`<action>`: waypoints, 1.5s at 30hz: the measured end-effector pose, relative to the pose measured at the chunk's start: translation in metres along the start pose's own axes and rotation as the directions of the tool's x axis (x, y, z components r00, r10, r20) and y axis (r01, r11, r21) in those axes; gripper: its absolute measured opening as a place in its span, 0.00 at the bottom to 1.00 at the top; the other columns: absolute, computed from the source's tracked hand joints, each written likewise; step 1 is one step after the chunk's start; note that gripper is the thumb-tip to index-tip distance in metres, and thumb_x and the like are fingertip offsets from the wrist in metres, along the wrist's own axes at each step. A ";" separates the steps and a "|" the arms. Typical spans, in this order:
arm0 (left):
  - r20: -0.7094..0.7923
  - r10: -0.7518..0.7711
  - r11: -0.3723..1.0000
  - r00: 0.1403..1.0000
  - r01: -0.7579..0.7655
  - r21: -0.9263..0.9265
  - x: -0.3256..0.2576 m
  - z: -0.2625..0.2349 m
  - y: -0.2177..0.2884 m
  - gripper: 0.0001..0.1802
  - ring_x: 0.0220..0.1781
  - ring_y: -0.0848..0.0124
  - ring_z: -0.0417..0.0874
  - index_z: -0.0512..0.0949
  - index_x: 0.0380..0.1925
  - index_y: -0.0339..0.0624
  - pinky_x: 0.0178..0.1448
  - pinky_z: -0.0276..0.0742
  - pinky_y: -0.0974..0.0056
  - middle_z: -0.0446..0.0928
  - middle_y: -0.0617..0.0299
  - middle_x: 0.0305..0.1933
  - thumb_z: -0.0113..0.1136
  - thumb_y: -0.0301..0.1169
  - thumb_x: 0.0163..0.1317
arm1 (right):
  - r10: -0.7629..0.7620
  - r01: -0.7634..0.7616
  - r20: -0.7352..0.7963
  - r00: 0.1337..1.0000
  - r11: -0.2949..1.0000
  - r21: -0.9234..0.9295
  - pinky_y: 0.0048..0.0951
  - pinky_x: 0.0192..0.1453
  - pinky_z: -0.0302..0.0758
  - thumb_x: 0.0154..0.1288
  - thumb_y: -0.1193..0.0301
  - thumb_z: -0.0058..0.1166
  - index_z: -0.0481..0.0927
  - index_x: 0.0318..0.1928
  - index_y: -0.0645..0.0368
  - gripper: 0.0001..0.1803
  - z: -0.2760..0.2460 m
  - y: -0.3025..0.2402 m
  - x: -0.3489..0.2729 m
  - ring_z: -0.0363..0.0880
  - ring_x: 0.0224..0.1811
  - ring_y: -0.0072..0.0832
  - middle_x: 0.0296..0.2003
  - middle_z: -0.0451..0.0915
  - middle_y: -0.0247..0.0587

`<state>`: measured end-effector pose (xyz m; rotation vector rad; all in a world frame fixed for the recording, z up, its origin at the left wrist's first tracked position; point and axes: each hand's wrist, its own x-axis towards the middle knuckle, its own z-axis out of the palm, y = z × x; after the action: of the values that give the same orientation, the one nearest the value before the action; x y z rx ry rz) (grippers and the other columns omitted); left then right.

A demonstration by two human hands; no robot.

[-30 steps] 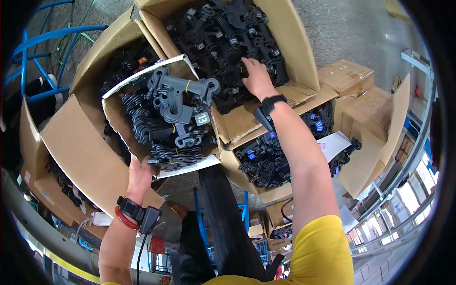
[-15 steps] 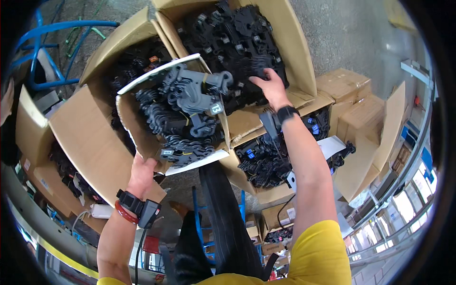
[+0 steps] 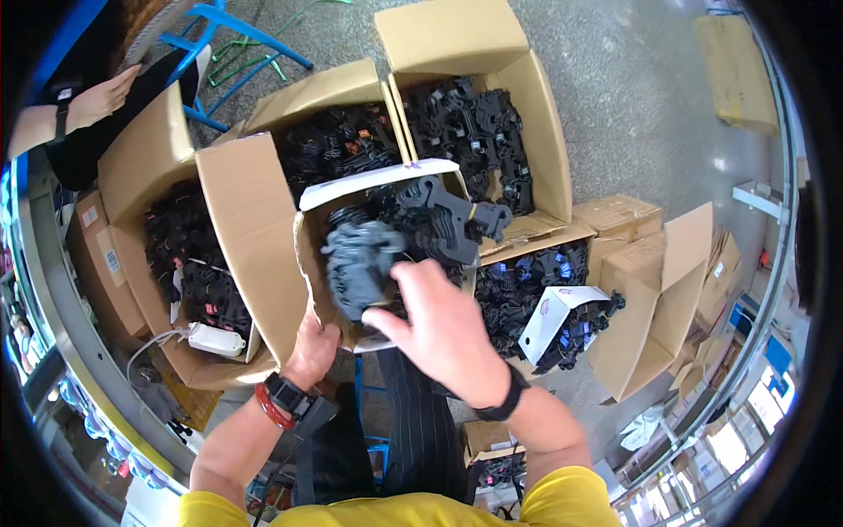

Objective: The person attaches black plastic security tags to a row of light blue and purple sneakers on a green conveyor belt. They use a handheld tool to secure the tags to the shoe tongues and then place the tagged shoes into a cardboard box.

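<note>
In the head view, two bare hands work at one small white-flapped box [image 3: 380, 183]. The left hand [image 3: 312, 350] grips its near left corner, thumb on top; the fingers underneath are hidden. The right hand [image 3: 443, 329], blurred, has its thumb and forefinger pinching the near side of one bundle [image 3: 358, 263] of grey plastic pieces, just above the box's opening; how its other fingers lie I cannot tell. One banded stack [image 3: 448, 218] of dark pieces lies in the box just beyond the right hand; too many overlap there to count singly.

Four larger open cartons with black pieces stand around the hands: one left carton [image 3: 241, 255] beside the left hand, two far cartons [image 3: 312, 92] [image 3: 452, 37] beyond both hands, and one right carton [image 3: 531, 239] to the right of the right hand. One white folded card [image 3: 562, 318] lies on the pieces in that last one. One white plastic case [image 3: 215, 340] with a cord rests left of the left hand. One co-worker's hand [image 3: 101, 97] shows far beyond the left hand.
</note>
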<state>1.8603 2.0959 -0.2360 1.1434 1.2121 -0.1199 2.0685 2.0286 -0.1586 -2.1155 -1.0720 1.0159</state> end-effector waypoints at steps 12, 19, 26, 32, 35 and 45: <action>0.063 0.006 0.925 0.998 0.018 -0.380 -0.212 -0.126 -0.072 0.39 0.61 0.71 0.65 0.53 0.68 0.38 0.67 0.60 0.65 0.68 0.60 0.60 0.38 0.13 0.50 | -0.480 0.518 -0.284 0.830 0.852 0.073 0.30 0.34 0.73 0.50 0.83 0.59 0.78 0.36 0.61 0.11 0.031 -0.132 -0.121 0.75 0.31 0.36 0.32 0.76 0.43; -0.174 -0.013 0.775 0.985 -0.100 -0.624 -0.407 -0.196 -0.170 0.35 0.61 0.73 0.67 0.62 0.63 0.40 0.67 0.61 0.64 0.71 0.64 0.58 0.40 0.15 0.50 | -0.432 0.429 -0.074 0.899 0.832 0.352 0.23 0.41 0.70 0.64 0.77 0.52 0.74 0.36 0.65 0.03 0.116 -0.197 -0.161 0.72 0.36 0.26 0.35 0.73 0.41; -0.641 -0.218 0.521 0.736 -0.468 -0.714 -0.583 -0.170 -0.301 0.19 0.55 0.71 0.75 0.74 0.54 0.39 0.62 0.69 0.64 0.76 0.61 0.54 0.56 0.20 0.60 | -0.687 0.725 0.545 0.481 0.661 0.194 0.31 0.36 0.72 0.58 0.79 0.55 0.78 0.34 0.63 0.02 0.239 -0.310 -0.202 0.75 0.31 0.36 0.28 0.75 0.44; -0.688 -0.603 0.196 0.404 -0.760 -0.619 -0.680 -0.115 -0.454 0.28 0.49 0.62 0.80 0.73 0.52 0.38 0.54 0.76 0.59 0.79 0.57 0.47 0.48 0.13 0.47 | -0.565 0.930 0.811 -0.154 0.195 0.312 0.38 0.41 0.74 0.56 0.73 0.59 0.78 0.35 0.58 0.06 0.334 -0.343 -0.264 0.77 0.36 0.41 0.30 0.77 0.43; -0.587 -0.751 0.214 0.304 -0.729 -0.651 -0.727 -0.071 -0.577 0.31 0.51 0.59 0.80 0.71 0.54 0.39 0.55 0.77 0.54 0.79 0.55 0.49 0.45 0.10 0.46 | -0.357 0.930 0.899 -0.253 0.167 0.328 0.38 0.42 0.75 0.56 0.71 0.59 0.79 0.38 0.58 0.09 0.370 -0.337 -0.287 0.77 0.37 0.41 0.32 0.78 0.44; -0.561 -0.828 0.468 -0.008 -0.561 -0.683 -0.835 -0.101 -0.653 0.34 0.44 0.74 0.75 0.68 0.60 0.39 0.48 0.70 0.71 0.77 0.61 0.43 0.43 0.12 0.48 | 0.273 0.993 0.962 -0.019 0.121 -0.014 0.42 0.48 0.76 0.58 0.61 0.58 0.78 0.42 0.59 0.17 0.432 -0.276 -0.252 0.80 0.43 0.46 0.37 0.81 0.51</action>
<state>1.0419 1.4611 0.0143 -0.3247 2.3147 1.4096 1.5005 2.0208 -0.1023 -0.5224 -3.6464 1.3513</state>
